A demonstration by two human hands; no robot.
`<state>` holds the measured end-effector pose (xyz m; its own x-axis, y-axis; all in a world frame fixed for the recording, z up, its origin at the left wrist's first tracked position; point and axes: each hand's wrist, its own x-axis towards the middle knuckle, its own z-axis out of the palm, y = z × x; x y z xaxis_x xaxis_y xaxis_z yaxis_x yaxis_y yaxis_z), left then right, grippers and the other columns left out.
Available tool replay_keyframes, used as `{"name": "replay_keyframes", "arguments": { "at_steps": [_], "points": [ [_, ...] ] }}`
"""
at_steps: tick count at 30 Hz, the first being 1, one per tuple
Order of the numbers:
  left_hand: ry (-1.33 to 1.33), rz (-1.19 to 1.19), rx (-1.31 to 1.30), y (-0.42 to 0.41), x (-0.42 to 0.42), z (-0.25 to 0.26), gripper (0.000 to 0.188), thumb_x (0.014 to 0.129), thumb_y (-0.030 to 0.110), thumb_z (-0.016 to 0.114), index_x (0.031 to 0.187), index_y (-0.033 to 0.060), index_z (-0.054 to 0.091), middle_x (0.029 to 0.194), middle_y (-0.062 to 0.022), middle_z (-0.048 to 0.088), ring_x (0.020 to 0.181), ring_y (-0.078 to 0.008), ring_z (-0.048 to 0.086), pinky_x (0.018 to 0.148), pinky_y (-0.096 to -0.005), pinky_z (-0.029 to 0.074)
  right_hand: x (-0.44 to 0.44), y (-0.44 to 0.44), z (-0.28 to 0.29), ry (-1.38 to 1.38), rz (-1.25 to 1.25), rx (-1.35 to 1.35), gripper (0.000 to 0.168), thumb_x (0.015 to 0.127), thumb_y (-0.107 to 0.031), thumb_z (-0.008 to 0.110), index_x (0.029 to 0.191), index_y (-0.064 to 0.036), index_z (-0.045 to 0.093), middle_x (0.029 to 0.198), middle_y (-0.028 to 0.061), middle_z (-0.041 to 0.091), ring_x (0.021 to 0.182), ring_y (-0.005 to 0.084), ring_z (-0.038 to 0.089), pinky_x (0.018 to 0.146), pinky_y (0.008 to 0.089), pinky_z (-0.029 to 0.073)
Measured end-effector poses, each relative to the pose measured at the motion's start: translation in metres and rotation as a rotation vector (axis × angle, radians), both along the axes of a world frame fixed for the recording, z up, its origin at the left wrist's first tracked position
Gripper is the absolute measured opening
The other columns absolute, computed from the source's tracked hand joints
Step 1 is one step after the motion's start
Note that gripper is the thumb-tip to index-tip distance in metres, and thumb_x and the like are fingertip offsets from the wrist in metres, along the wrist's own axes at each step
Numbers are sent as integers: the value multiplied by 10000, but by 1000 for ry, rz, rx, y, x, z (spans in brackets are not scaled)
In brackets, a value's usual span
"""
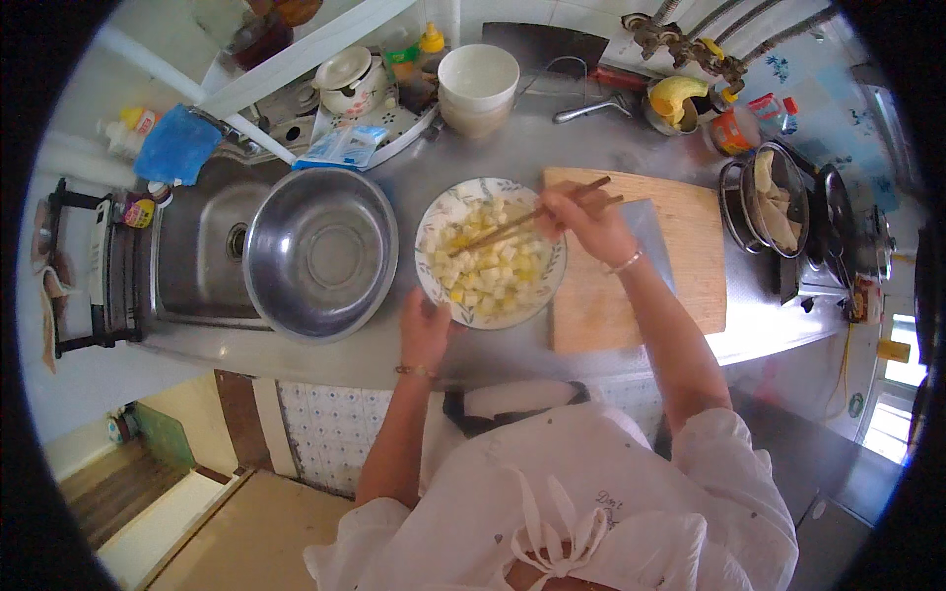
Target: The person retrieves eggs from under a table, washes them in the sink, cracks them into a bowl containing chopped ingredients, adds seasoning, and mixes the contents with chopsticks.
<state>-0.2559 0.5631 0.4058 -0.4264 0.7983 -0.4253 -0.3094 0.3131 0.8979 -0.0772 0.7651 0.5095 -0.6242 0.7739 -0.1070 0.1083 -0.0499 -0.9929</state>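
A white plate with a leaf-patterned rim (550, 292) stands on the steel counter, heaped with pale and yellow cubes of food (491, 277). My right hand (584, 221) holds a pair of wooden chopsticks (510, 227) above the plate's right side, their tips among the cubes. At the plate's lower left edge, my left hand (429, 325) grips the rim. Right of the plate lies a wooden cutting board (691, 244), with a cleaver's blade (650, 229) on it, partly hidden under my right forearm.
A large steel basin (321, 255) stands left of the plate, over the sink's (199, 258) edge. Stacked white bowls (478, 89) are behind the plate. A pan or strainer with pale pieces (776, 199) stands right, beside the stove (813, 281). A peeler-like metal tool (591, 111) lies behind.
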Motion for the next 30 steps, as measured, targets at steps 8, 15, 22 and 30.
{"name": "replay_keyframes", "arguments": {
  "at_steps": [8,15,22,30],
  "points": [
    [54,-6,-36,3,3,10,366,820,-17,448,1176,26,374,964,-120,559,747,-194,607,547,-300,546,7,-52,32,-133,59,-77,186,841,-118,555,895,57,589,732,63,609,594,93,560,540,228,475],
    [82,-41,-25,0,0,8,348,820,-10,456,1159,21,385,957,-116,561,738,-184,605,541,-293,546,8,-49,18,16,-187,31,155,843,-100,547,901,41,575,710,60,588,579,86,540,518,214,461],
    [122,-37,-37,2,0,8,326,816,-8,471,1134,12,403,908,-101,569,700,-168,603,522,-284,542,-27,-67,14,91,-275,-20,150,848,-114,540,880,30,572,690,51,579,576,93,546,510,212,463],
    [62,10,-43,1,4,11,307,824,-3,464,1125,14,405,914,-97,571,692,-155,598,511,-273,536,38,-56,45,-3,-486,-43,173,860,-150,525,873,16,573,672,57,570,562,93,541,487,214,450]
  ]
}}
